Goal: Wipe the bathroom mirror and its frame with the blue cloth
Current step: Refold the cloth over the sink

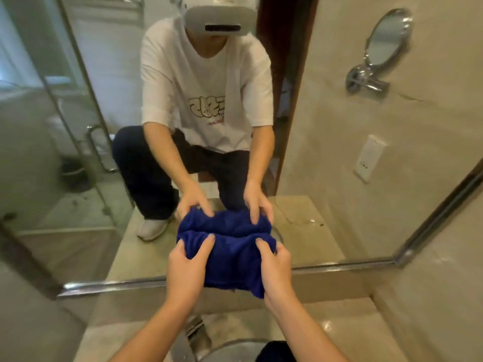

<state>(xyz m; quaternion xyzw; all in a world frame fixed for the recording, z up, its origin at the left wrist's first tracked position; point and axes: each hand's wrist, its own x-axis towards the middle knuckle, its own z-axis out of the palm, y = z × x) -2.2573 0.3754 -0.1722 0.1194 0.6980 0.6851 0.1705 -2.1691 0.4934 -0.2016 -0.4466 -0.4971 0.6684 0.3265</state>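
Both hands are on the blue cloth (232,259), and I press it flat against the bottom of the mirror (78,126), just above the lower strip of the frame (117,284). My left hand (187,270) grips the cloth's left edge, fingers curled into the fabric with the thumb over the top; my right hand (277,273) grips the right edge the same way, its fingers bunching the cloth. The mirror fills most of what I see, and in it my reflection (206,100) crouches in a white T-shirt, dark trousers and white shoes, with a white headset on, its hands meeting mine at the glass. The metal frame runs along the bottom and rises at an angle on the right side. The pale stone bench (339,325) lies below the frame, with a chrome tap (194,333) between my forearms and the rim of a basin (235,347) beside it. On the tiled wall to the right a round shaving mirror (386,40) stands out on a chrome arm, with a white wall socket (368,158) lower down.
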